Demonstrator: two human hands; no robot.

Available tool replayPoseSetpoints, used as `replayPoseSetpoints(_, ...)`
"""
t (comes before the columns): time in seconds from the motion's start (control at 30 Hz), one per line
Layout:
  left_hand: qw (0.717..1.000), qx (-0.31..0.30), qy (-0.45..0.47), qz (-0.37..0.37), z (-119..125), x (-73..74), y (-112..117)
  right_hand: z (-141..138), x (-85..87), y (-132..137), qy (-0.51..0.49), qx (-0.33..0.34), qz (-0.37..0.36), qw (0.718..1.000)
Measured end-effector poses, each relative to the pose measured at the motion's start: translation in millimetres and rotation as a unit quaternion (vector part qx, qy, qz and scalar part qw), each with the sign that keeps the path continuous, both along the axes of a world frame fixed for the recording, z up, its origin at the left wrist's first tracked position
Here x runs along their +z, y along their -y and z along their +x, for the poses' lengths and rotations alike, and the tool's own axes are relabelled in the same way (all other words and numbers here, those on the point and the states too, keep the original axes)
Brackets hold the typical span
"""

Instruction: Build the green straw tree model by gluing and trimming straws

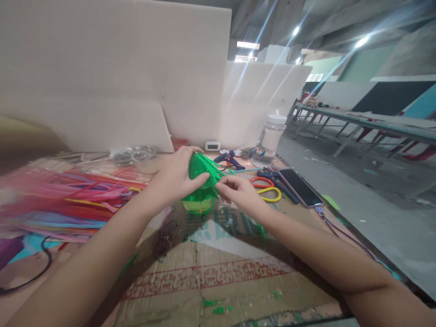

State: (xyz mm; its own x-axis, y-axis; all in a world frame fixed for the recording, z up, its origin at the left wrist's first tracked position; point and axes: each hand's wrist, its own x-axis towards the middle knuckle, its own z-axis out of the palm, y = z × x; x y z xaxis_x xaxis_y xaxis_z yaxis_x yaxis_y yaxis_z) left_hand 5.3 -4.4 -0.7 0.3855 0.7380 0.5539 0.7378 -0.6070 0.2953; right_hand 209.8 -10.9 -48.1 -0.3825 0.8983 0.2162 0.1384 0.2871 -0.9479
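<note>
My left hand [175, 178] is wrapped round a green ball-shaped object [199, 200] covered with green straw pieces, held just above the cardboard sheet [218, 272]. My right hand [238, 191] pinches the end of one green straw [211, 169] sticking out of that object. Both hands meet at the middle of the table.
A heap of coloured straws [64, 200] lies at left. Red and yellow scissors [269, 188], a phone [300, 187] with a cable, a blue glue gun [229, 160], a plastic jar [270, 138] and glass dishes [136, 154] sit behind. White boards [136, 72] stand at the back. Green scraps [214, 309] dot the cardboard.
</note>
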Motion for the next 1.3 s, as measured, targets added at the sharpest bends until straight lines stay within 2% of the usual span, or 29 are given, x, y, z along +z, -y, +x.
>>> replayPoseSetpoints(0.17, 1.000, 0.003, 0.001, 0.008, 0.9, -0.8, -1.0, -0.3, 3.4, -0.9, -0.002, 0.008, -0.033, 0.999)
replayPoseSetpoints(0.43, 0.999, -0.026, -0.007, -0.036, -10.4, 4.0, -1.0, 4.9, 1.7, -2.1, 0.019, 0.010, 0.015, 1.000)
replayPoseSetpoints(0.83, 0.999, -0.009, -0.007, -0.035, -2.2, 6.2, 5.3, 2.4, -0.1, -1.5, -0.125, 0.027, -0.100, 0.987)
replayPoseSetpoints(0.93, 0.999, -0.006, -0.021, -0.030, -2.8, 4.2, 4.3, 2.2, -0.7, -1.4, -0.109, 0.026, -0.067, 0.991)
replayPoseSetpoints(1.13, 0.999, 0.002, -0.044, -0.013, -0.8, -0.8, 1.8, -1.2, -3.3, 0.8, -0.095, -0.010, 0.056, 0.994)
replayPoseSetpoints(1.3, 0.998, 0.016, -0.043, 0.029, 5.7, -6.5, 1.2, -1.5, -3.7, 1.1, -0.072, -0.013, 0.066, 0.995)
